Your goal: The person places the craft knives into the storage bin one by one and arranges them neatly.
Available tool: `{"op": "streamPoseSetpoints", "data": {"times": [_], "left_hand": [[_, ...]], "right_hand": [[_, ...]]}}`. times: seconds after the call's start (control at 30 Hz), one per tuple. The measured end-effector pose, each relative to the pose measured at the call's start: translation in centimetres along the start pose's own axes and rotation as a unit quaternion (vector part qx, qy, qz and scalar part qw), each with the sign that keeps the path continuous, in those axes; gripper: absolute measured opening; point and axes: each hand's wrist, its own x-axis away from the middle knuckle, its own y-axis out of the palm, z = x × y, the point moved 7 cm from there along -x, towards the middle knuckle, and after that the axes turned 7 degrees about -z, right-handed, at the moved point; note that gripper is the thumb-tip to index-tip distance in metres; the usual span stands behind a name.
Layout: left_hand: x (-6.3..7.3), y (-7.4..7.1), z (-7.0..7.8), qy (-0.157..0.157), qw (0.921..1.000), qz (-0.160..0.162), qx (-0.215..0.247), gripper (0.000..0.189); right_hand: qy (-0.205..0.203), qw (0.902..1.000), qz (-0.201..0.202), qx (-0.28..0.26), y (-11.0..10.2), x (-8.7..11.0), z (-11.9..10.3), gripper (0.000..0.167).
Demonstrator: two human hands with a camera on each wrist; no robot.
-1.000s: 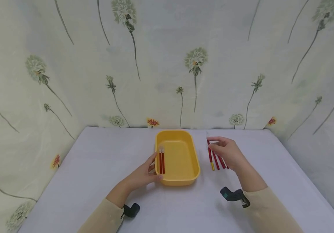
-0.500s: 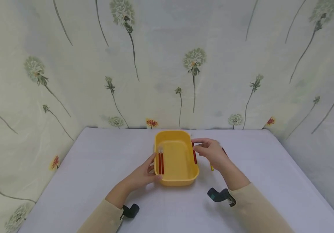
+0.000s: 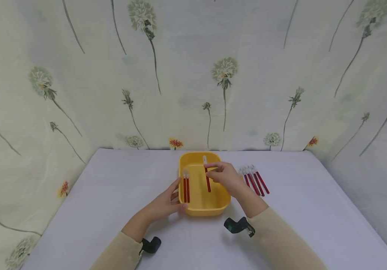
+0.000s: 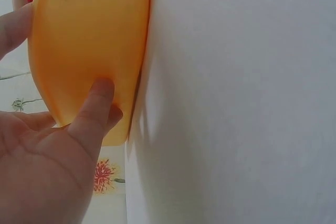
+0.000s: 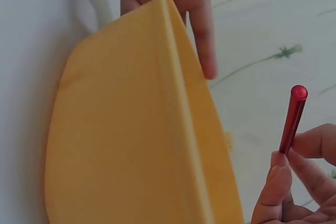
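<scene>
My right hand (image 3: pixel 227 180) pinches a red pen with a clear cap (image 3: pixel 208 183) between thumb and fingers, over the yellow tray (image 3: pixel 204 212). The pen stands nearly lengthwise to the tray, cap end away from me. In the right wrist view its red end (image 5: pixel 293 121) points up out of the fingertips. My left hand (image 3: pixel 166 204) grips the tray's left side. Fingers (image 4: pixel 94 106) press its outer wall in the left wrist view, and the thumb lies over the rim. Two similar red pens (image 3: pixel 186 189) lie side by side along the tray's left inner wall.
Right of the tray, several more red pens (image 3: pixel 257 182) lie in a slanted row on the white tabletop (image 3: pixel 129 172); a bit of yellow shows at the row's left, partly behind the right hand. A flower-printed cloth (image 3: pixel 180 93) hangs behind the table.
The right hand has carried the pen leftward from the row on the table, across the tray's right rim, to above its middle. The left hand has kept its place on the tray.
</scene>
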Motion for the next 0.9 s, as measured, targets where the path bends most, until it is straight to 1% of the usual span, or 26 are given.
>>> {"op": "streamPoseSetpoints", "data": {"times": [0.2,0.33,0.57,0.73,0.9], "left_hand": [[0.0,0.1,0.1,0.0,1.0,-0.005,0.002,0.101],[0.0,0.1,0.1,-0.002,1.0,-0.006,0.004,0.102],[-0.1,0.0,-0.2,-0.009,0.9999,-0.005,-0.008,0.102],[-0.1,0.0,-0.2,-0.01,0.9999,-0.004,-0.009,0.102],[-0.1,0.0,-0.2,-0.008,0.9999,-0.003,-0.007,0.102]], "right_hand": [[0.011,0.9999,-0.002,0.004,1.4,-0.8,0.3,0.035],[0.003,0.9999,-0.011,0.006,2.2,-1.4,0.2,0.034],[-0.015,0.9995,-0.022,0.019,3.5,-3.2,0.6,0.03],[-0.004,0.9987,-0.021,0.046,4.0,-3.8,1.0,0.027],[0.015,0.9983,-0.019,0.053,4.3,-4.3,1.6,0.027]]}}
